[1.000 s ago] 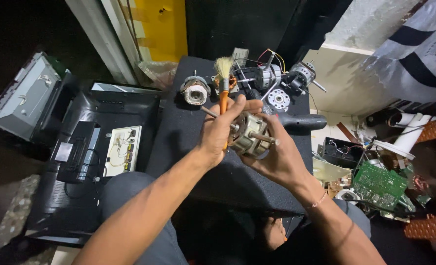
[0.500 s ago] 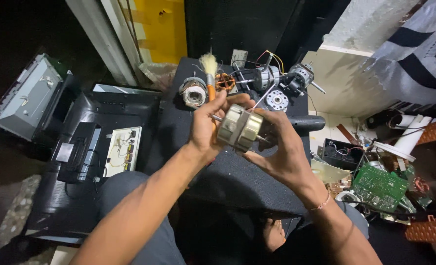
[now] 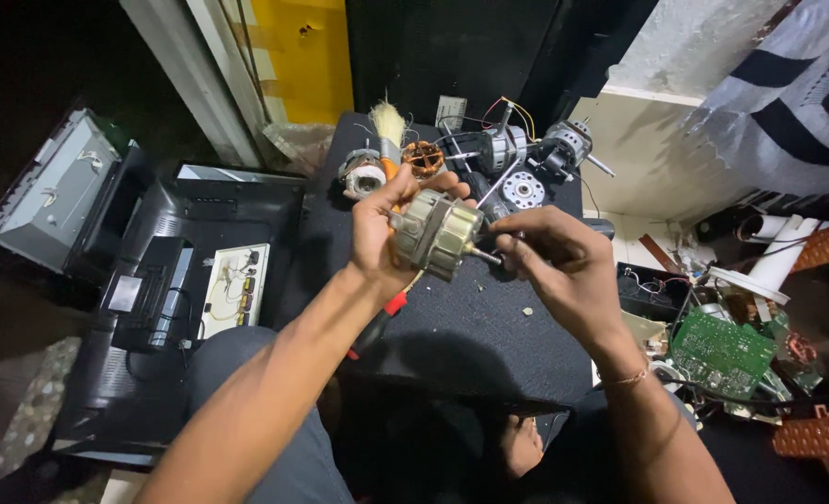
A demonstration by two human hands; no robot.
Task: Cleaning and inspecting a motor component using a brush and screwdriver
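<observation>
While both hands' grip holds a motor core (image 3: 436, 233), parts litter the dark mat (image 3: 489, 327).

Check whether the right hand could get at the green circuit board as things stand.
Probably yes. The right hand only pinches the motor's shaft, and the circuit board lies face up on the same side, with only loose wires around it.

Dim room, light falling mainly on the centre. Dark cloth-covered work surface (image 3: 489, 327) mid-scene. Far: yellow panel (image 3: 307, 56) beside a pale grey frame (image 3: 176, 65). Far right: whitish wall (image 3: 675, 140). Left: opened black electronics casing (image 3: 144, 280) on the floor. Right: green circuit board (image 3: 722, 350) amid clutter.
</observation>
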